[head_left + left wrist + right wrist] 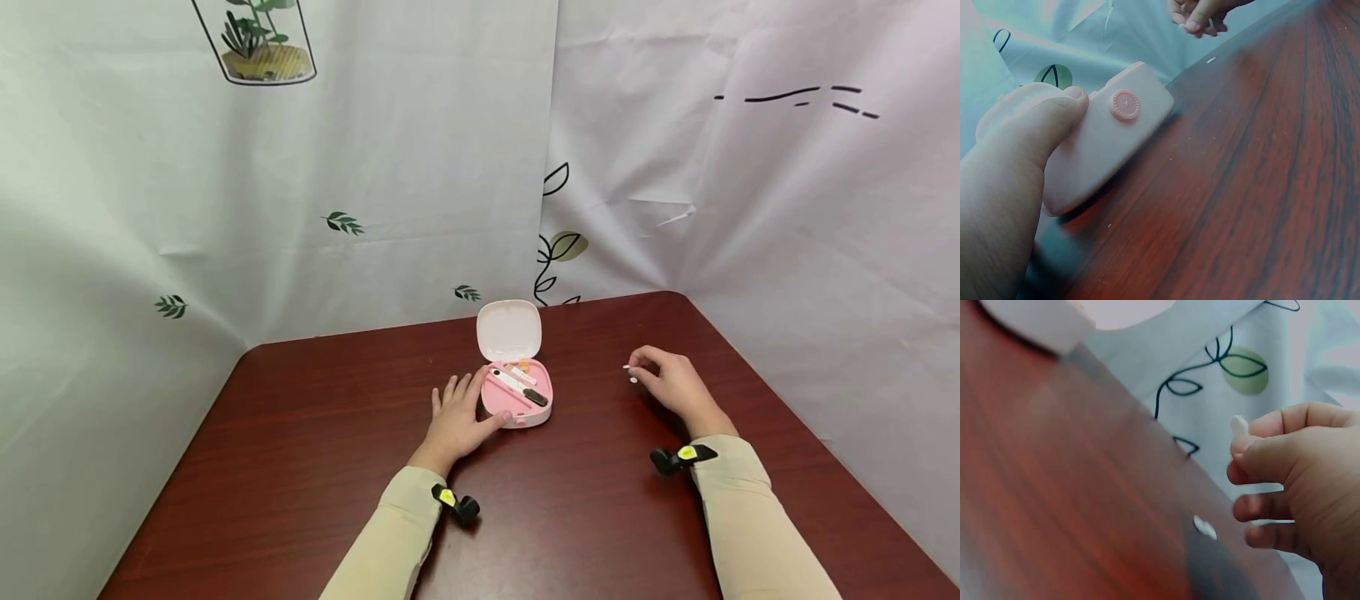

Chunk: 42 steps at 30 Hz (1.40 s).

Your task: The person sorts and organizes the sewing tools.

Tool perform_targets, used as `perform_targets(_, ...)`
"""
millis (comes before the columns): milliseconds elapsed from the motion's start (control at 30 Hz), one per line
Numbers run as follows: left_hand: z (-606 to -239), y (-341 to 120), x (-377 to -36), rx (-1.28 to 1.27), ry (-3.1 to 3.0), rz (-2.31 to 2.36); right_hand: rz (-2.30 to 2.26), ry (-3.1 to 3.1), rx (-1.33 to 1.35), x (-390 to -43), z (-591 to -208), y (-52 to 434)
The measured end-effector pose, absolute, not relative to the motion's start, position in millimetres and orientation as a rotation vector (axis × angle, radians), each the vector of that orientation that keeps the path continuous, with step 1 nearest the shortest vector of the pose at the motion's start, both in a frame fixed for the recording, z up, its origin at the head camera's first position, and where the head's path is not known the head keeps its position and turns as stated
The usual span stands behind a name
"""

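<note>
Left grip (457, 417) lies flat on tabletop (300, 467), fingers straight, thumb pressing front of open pink case (517, 400); white-black tool inside. Right grip (671, 383), well apart to right, pinches small white piece (1239, 426); second white piece (1204, 527) on tabletop just beside my fingers.
</note>
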State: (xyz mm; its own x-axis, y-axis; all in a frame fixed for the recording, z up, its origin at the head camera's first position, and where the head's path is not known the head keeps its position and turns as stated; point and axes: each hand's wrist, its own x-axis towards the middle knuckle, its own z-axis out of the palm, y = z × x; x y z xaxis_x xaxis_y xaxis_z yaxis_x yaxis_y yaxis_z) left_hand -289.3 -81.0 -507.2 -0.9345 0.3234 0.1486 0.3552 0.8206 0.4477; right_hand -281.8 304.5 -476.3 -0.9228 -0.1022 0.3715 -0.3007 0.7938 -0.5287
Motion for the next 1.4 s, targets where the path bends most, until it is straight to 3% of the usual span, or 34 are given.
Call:
perform_targets(533, -508, -79, -289, -0.564, -2.921, -0.770, 1.284, -2.494, 0.177, -295, -464, 261)
perform_targets(967, -508, -79, -289, -0.548, -2.910, -0.771, 1.240, -2.579, 0.437, -314, -423, 202)
perform_targets(1400, -508, -82, -288, -0.552, -2.914, -0.771, 1.017, -2.871, 0.640, -317, -424, 123)
